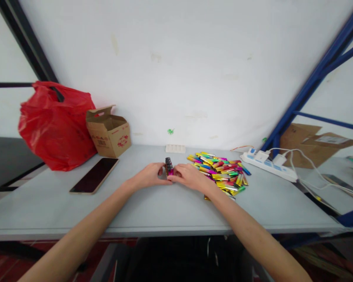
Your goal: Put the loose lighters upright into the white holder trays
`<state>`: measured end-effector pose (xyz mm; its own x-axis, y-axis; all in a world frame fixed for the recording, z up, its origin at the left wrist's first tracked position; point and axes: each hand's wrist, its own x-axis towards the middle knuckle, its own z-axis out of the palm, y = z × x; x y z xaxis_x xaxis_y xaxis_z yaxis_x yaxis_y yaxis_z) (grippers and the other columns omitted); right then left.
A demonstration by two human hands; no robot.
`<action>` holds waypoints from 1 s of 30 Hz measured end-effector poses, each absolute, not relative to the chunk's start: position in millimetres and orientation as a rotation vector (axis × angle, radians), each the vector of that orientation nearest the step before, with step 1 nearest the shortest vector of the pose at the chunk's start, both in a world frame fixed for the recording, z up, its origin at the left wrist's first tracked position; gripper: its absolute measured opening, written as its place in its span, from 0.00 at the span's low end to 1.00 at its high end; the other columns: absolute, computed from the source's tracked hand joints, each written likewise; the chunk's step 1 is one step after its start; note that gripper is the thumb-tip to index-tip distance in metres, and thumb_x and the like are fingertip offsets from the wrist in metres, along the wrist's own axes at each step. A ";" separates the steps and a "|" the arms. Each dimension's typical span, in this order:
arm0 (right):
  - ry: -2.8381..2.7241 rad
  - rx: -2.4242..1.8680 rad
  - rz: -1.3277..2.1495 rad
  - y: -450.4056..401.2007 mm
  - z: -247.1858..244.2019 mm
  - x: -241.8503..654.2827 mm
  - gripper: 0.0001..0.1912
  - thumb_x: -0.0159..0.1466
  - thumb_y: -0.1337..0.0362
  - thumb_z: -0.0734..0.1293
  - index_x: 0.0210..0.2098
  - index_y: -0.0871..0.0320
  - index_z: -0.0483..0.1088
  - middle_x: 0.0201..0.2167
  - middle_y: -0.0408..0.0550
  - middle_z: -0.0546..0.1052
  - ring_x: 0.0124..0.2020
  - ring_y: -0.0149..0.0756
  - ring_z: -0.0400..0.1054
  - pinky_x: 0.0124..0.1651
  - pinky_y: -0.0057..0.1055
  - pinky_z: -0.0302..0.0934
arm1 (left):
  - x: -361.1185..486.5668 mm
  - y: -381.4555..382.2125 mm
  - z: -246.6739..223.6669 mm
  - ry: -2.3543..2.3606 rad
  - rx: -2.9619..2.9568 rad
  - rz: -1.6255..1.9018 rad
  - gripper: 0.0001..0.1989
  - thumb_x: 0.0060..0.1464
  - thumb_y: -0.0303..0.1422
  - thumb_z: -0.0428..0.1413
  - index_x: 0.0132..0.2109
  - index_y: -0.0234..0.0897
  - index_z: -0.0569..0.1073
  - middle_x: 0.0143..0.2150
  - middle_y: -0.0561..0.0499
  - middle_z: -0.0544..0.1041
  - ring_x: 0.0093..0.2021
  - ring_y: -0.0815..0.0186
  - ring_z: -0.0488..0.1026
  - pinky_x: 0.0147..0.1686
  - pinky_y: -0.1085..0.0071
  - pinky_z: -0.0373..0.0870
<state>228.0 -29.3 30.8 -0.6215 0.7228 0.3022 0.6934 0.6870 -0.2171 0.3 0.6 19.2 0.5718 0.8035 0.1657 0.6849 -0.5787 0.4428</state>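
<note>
Between my two hands, near the middle of the table, is a small row of dark-topped tubes (168, 166) with pink and metallic sides. My left hand (150, 175) grips its left side, thumb at the near end. From the right, my right hand (188, 176) holds the same row, its fingertips at the pink part. Just beyond my right hand lies a loose pile of shiny tubes (223, 170) in gold, pink, green, blue and silver. A white slotted tray (175, 149) rests against the wall behind my hands.
At the left are a dark-screened phone (94, 175), an open cardboard box (110, 133) and a red plastic bag (57, 127). A white power strip (269, 166) with plugs and cables lies at the right, before brown packaging (312, 147) and a blue metal frame (308, 78).
</note>
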 end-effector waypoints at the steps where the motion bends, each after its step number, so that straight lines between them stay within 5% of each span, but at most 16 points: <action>1: -2.499 -1.107 0.121 -26.7 32.9 233.3 0.23 0.75 0.48 0.60 0.37 0.59 0.73 0.35 0.49 0.77 0.35 0.35 0.69 0.41 0.31 0.57 | 0.3 0.7 19.7 1.224 2.480 0.493 0.30 0.46 0.61 0.63 0.39 0.37 0.72 0.33 0.52 0.75 0.30 0.63 0.70 0.30 0.69 0.60; 11: -2.138 -1.731 -0.094 34.2 48.2 363.1 0.11 0.70 0.69 0.63 0.47 0.64 0.77 0.47 0.61 0.80 0.50 0.44 0.73 0.57 0.37 0.62 | -6.8 7.0 19.0 1.190 2.447 0.451 0.27 0.44 0.57 0.64 0.37 0.37 0.73 0.32 0.52 0.76 0.30 0.63 0.71 0.30 0.68 0.63; 20: -2.339 -1.757 0.338 17.5 49.6 422.7 0.16 0.64 0.69 0.69 0.51 0.57 0.79 0.51 0.54 0.82 0.51 0.46 0.77 0.56 0.39 0.67 | -4.2 2.2 24.0 1.184 2.436 0.456 0.25 0.45 0.54 0.64 0.38 0.36 0.74 0.33 0.50 0.77 0.32 0.61 0.72 0.32 0.66 0.65; 30: -2.232 -1.606 0.542 14.3 42.5 425.2 0.12 0.64 0.57 0.70 0.39 0.59 0.80 0.40 0.53 0.83 0.41 0.44 0.76 0.48 0.38 0.68 | -4.9 2.3 24.6 1.196 2.427 0.435 0.28 0.44 0.58 0.63 0.38 0.36 0.74 0.34 0.51 0.77 0.33 0.61 0.72 0.32 0.68 0.64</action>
<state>425.2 14.3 42.5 -0.3049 0.9511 0.0491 0.8225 0.2890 -0.4899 -4.9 2.3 24.6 0.5858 0.8043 0.0995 0.6803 -0.5547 0.4790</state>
